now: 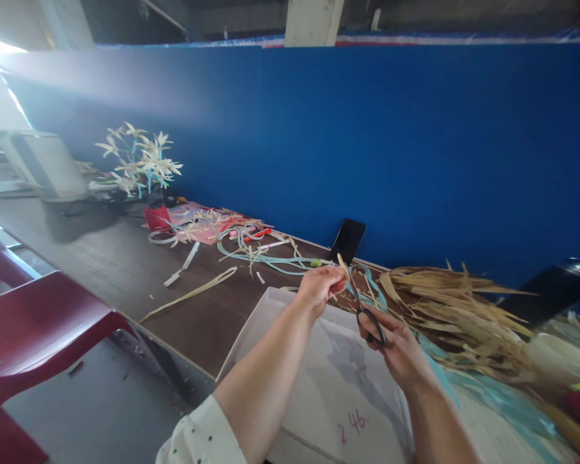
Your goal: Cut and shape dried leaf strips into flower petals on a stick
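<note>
Just right of centre, the left hand (323,289) pinches a pale strip (341,263), apparently to steady it for the scissors (370,327). The right hand (389,341) grips their handles, blades beside the strip; whether they part cannot be told. The hands are near each other but apart, over the box (328,393), which perhaps serves as a lap tray. Husks (459,309) crowd the right; the blue wall (415,142) bounds the back; more elbow room lies lower left, beyond the counter (198,322) edge.
</note>
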{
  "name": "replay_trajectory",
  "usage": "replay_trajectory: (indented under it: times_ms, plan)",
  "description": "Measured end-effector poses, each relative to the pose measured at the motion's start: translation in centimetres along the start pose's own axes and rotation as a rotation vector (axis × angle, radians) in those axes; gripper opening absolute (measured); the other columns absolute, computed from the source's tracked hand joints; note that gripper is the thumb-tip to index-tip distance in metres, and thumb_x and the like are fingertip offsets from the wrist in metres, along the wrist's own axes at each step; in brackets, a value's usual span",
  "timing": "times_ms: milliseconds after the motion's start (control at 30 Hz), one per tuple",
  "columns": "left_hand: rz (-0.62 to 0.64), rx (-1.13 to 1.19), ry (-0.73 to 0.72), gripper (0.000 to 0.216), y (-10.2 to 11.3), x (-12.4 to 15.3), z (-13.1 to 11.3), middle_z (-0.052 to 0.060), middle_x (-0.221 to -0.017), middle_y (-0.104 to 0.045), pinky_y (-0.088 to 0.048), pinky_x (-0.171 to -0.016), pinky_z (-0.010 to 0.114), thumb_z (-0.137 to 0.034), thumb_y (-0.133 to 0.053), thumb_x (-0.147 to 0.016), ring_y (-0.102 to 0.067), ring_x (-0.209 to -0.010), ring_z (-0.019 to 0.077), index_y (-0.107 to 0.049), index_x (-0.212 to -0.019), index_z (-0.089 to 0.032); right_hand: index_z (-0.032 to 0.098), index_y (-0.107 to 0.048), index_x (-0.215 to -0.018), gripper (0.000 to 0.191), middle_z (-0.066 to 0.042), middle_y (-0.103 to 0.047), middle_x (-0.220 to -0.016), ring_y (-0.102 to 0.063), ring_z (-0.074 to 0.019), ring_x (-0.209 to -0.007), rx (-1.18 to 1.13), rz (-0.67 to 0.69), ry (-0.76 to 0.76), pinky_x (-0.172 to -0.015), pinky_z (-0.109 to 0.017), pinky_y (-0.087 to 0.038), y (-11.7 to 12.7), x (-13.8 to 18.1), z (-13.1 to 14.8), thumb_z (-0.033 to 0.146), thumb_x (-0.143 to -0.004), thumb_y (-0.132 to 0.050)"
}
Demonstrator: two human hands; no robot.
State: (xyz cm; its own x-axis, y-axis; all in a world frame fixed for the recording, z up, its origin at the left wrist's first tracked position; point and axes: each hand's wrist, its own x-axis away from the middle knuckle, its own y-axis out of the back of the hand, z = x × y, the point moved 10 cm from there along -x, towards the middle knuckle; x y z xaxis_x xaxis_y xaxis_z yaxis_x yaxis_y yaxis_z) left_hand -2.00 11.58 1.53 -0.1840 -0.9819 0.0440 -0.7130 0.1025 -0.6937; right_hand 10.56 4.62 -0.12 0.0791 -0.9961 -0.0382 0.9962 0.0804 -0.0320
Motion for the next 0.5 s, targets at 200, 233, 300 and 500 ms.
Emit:
replay_trajectory:
  times_ms: [200, 233, 300, 500]
  plan:
    - [0.008, 0.008, -0.008, 0.028, -0.10, 0.01, -0.03, 0.003, -0.063, -0.059, -0.044, -0.069, 0.027, -0.026, -0.078, -0.050, -0.054, -0.058, 0.0083, -0.061, -0.064, -0.008, 0.017, -0.067, -0.095, 0.030, 0.000, -0.048, -0.061, -0.037, -0.0103, -0.056, -0.021, -0.011, 0.012, -0.047, -0.024, -0.023, 0.20, -0.12, -0.08, 0.032, -0.069, -0.069]
    - [0.008, 0.009, -0.007, 0.028, -0.12, 0.03, -0.05, 0.003, -0.063, -0.059, -0.044, -0.069, 0.027, -0.025, -0.078, -0.050, -0.054, -0.058, 0.0083, -0.061, -0.064, -0.008, 0.017, -0.067, -0.095, 0.030, 0.000, -0.048, -0.061, -0.037, -0.0103, -0.056, -0.018, -0.009, 0.014, -0.047, -0.024, -0.023, 0.17, -0.12, -0.04, 0.032, -0.069, -0.069]
    - [0.007, 0.011, -0.006, 0.028, -0.18, 0.08, -0.10, 0.003, -0.062, -0.058, -0.044, -0.069, 0.027, -0.025, -0.078, -0.050, -0.054, -0.057, 0.0083, -0.061, -0.064, -0.008, 0.017, -0.067, -0.094, 0.028, 0.001, -0.047, -0.060, -0.037, -0.0103, -0.056, -0.007, 0.003, 0.031, -0.047, -0.024, -0.022, 0.02, -0.12, 0.18, 0.031, -0.069, -0.069]
    - [0.007, 0.017, -0.014, 0.028, -0.27, 0.16, -0.25, 0.002, -0.061, -0.058, -0.044, -0.068, 0.027, -0.026, -0.078, -0.050, -0.054, -0.057, 0.0083, -0.062, -0.064, -0.008, 0.017, -0.068, -0.093, 0.027, 0.002, -0.044, -0.058, -0.033, -0.0091, -0.053, -0.002, 0.002, 0.041, -0.047, -0.024, -0.021, -0.12, -0.16, 0.27, 0.032, -0.070, -0.068]
